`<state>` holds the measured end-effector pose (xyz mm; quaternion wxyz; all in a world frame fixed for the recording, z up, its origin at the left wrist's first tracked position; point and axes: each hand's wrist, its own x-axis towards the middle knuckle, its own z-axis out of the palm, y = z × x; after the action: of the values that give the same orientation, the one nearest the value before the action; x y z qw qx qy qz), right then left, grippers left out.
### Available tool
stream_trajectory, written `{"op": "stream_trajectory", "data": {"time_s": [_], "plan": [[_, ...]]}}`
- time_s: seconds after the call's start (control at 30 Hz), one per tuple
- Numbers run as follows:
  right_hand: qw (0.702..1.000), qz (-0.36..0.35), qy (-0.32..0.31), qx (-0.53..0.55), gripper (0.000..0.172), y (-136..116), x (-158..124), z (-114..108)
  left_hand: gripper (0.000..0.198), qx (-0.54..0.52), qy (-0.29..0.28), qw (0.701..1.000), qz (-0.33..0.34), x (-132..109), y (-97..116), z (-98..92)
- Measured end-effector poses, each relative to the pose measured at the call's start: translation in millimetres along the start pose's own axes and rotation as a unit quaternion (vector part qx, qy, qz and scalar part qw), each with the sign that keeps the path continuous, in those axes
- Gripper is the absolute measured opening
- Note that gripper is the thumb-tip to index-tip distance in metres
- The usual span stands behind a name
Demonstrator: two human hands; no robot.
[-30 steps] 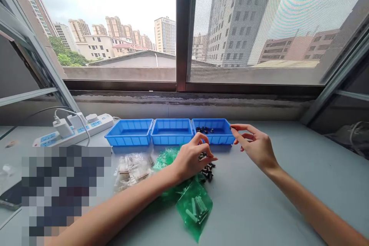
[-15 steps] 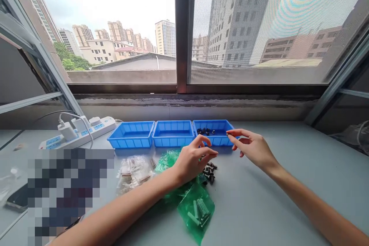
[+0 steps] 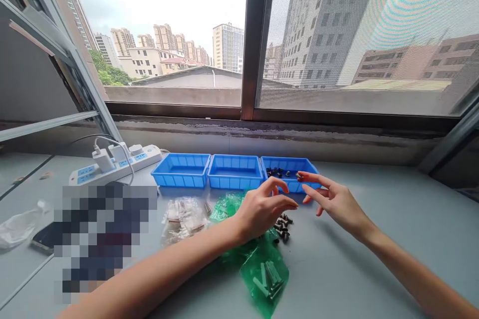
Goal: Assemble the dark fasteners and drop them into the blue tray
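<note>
My right hand (image 3: 339, 203) hovers at the front right corner of the right blue tray (image 3: 292, 187), thumb and index finger apart. A small dark screw (image 3: 298, 175) shows at its index fingertip, over the tray; whether it touches the finger I cannot tell. Several dark screws (image 3: 275, 172) lie inside that tray. My left hand (image 3: 262, 207) hangs above the green plastic bags, fingers bent, with a gap between thumb and index finger and nothing visible in it. Just right of it is a pile of dark screws (image 3: 284, 229) on the table, partly hidden by the hand.
Two more blue trays, the middle one (image 3: 235, 182) and the left one (image 3: 180, 180), continue the row. A green bag (image 3: 265, 271) holds pale rods; clear bags (image 3: 183, 219) lie left of it. A power strip (image 3: 116, 172) and a phone (image 3: 43, 239) are farther left.
My right hand's thumb and index finger have parted, leaving the screw at the index fingertip over the tray. My left thumb and index finger have spread slightly. The view has shifted.
</note>
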<state>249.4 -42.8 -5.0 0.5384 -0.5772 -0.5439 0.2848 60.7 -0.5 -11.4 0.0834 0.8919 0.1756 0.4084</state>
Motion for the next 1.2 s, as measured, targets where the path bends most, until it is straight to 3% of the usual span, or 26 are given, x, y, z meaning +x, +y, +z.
{"op": "stream_trajectory", "data": {"time_s": [0.27, 0.43, 0.57, 0.73, 0.93, 1.2], "plan": [[1.000, -0.001, 0.001, -0.016, 0.052, 3.4, 0.7, 0.6, 0.017, 0.045, -0.002, 0.999, 0.008, -2.1, -4.2, 4.8], [0.993, 0.010, -0.109, -0.054, 0.062, -0.9, 0.0, -2.5, 0.016, 0.045, -0.010, 0.999, 0.000, -1.4, -4.2, 4.8], [0.985, -0.031, -0.143, -0.095, 0.046, -6.9, -2.6, -4.3, 0.025, 0.032, 0.014, 0.999, 0.013, -0.5, -3.4, 3.1], [0.961, -0.146, -0.167, -0.168, 0.023, -2.0, -2.8, -2.8, 0.034, 0.036, 0.027, 0.998, 0.036, 1.5, -3.4, 2.1], [0.933, -0.200, -0.205, -0.217, 0.020, 10.2, -0.5, -2.6, 0.034, 0.029, 0.038, 0.998, 0.032, 5.4, -5.0, 3.1], [0.911, -0.228, -0.196, -0.283, 0.018, 12.7, -1.4, -3.1, 0.030, 0.026, 0.025, 0.999, 0.002, 6.5, -3.0, 1.9]]}}
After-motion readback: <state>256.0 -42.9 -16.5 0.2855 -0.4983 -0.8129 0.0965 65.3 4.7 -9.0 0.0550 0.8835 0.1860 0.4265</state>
